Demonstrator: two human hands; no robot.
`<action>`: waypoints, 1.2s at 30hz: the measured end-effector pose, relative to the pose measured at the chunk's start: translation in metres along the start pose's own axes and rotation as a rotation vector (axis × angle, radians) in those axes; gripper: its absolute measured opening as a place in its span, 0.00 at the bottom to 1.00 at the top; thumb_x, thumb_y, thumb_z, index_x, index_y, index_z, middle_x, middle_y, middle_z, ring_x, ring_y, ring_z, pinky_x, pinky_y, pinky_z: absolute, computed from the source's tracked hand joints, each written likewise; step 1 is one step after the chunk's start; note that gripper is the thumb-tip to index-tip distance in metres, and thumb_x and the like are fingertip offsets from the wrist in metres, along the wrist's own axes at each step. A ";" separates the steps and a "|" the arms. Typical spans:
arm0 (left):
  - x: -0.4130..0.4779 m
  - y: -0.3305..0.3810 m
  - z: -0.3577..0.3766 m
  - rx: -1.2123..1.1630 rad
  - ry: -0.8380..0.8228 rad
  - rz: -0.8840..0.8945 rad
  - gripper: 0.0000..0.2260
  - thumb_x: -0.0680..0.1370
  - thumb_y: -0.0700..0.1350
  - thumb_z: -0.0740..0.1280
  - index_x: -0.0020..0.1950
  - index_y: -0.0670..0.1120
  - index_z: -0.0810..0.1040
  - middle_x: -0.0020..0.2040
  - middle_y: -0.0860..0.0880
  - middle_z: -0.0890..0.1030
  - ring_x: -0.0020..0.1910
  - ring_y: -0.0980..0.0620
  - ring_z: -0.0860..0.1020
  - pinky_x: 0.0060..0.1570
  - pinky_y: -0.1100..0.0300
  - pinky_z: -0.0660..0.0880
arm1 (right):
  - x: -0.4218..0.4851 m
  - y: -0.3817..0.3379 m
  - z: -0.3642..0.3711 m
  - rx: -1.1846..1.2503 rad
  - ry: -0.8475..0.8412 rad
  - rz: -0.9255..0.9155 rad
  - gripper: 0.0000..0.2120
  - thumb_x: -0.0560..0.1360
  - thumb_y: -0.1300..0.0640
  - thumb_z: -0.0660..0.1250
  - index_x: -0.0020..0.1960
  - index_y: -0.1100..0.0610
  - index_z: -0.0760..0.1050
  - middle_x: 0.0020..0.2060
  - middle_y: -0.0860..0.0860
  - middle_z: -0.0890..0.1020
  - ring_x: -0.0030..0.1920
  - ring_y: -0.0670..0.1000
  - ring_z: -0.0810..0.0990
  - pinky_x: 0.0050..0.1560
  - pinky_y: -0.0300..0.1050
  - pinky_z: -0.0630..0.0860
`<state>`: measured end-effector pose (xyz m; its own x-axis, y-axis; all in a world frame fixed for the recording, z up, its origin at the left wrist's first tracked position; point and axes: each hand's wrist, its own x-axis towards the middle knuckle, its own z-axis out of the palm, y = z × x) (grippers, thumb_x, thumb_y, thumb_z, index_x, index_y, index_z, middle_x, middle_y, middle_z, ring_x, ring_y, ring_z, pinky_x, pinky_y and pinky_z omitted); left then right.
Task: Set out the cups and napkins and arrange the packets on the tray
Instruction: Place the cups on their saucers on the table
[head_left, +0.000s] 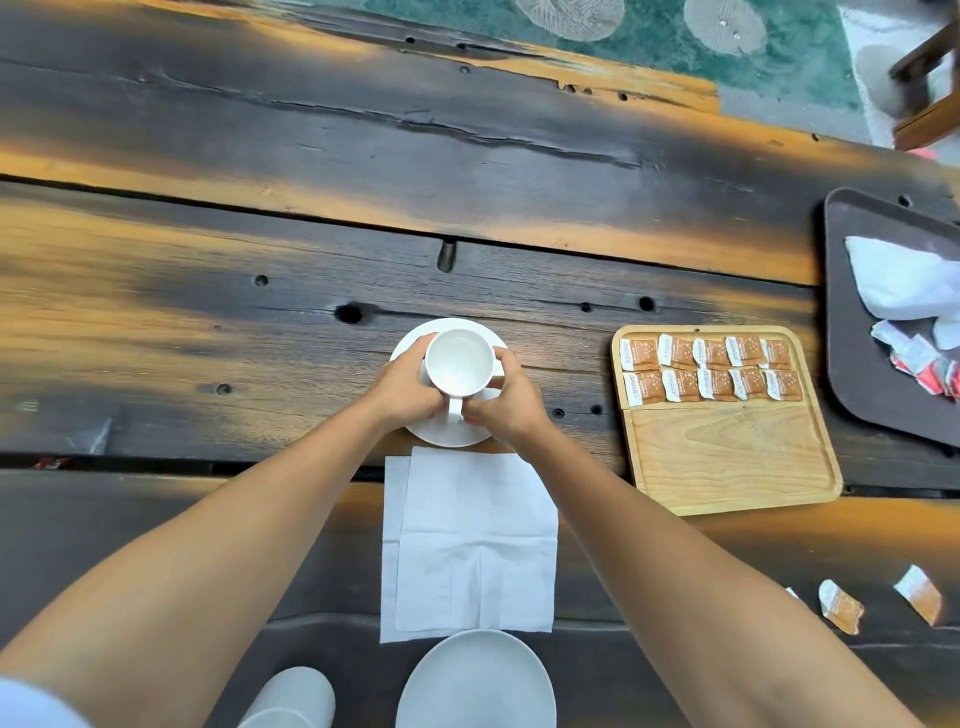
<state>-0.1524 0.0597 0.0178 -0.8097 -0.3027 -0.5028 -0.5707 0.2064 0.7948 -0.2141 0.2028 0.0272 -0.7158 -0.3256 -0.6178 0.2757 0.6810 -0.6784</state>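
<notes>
**Cup (460, 366) gripped on saucer (451, 438)**

Left hand (402, 387) and right hand (506, 402) clasp the white cup, upright on the saucer, handle pointing toward the person. Both hands hide the saucer's sides. Right of the saucer, packets (711, 370) line the wooden tray (727, 457).

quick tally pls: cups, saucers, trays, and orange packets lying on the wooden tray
cups: 2, held cup and near cup
saucers: 2
trays: 2, wooden tray and dark tray
orange packets on the wooden tray: 10
total: 16
</notes>
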 end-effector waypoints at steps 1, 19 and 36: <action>0.000 0.001 0.000 0.005 0.001 -0.006 0.35 0.65 0.34 0.68 0.69 0.57 0.69 0.63 0.52 0.76 0.61 0.44 0.75 0.53 0.43 0.79 | 0.000 0.000 0.000 0.008 -0.003 0.000 0.38 0.66 0.64 0.75 0.70 0.43 0.64 0.57 0.56 0.80 0.53 0.61 0.83 0.55 0.59 0.81; -0.001 -0.011 -0.002 -0.011 0.050 -0.079 0.39 0.69 0.32 0.69 0.77 0.52 0.60 0.72 0.47 0.70 0.65 0.43 0.73 0.54 0.44 0.79 | -0.005 0.000 0.001 -0.166 0.002 -0.015 0.45 0.72 0.60 0.71 0.80 0.47 0.50 0.67 0.56 0.74 0.62 0.60 0.78 0.61 0.56 0.77; -0.157 -0.011 0.015 0.158 0.130 -0.059 0.10 0.73 0.34 0.65 0.45 0.48 0.79 0.41 0.47 0.81 0.38 0.48 0.77 0.37 0.60 0.73 | -0.134 0.028 -0.022 -0.402 0.018 -0.130 0.16 0.74 0.59 0.67 0.61 0.63 0.76 0.55 0.60 0.82 0.51 0.61 0.82 0.53 0.57 0.80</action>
<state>-0.0211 0.1185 0.0825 -0.7555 -0.4337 -0.4911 -0.6394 0.3247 0.6970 -0.1251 0.2797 0.0999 -0.7401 -0.4166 -0.5279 -0.0874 0.8379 -0.5388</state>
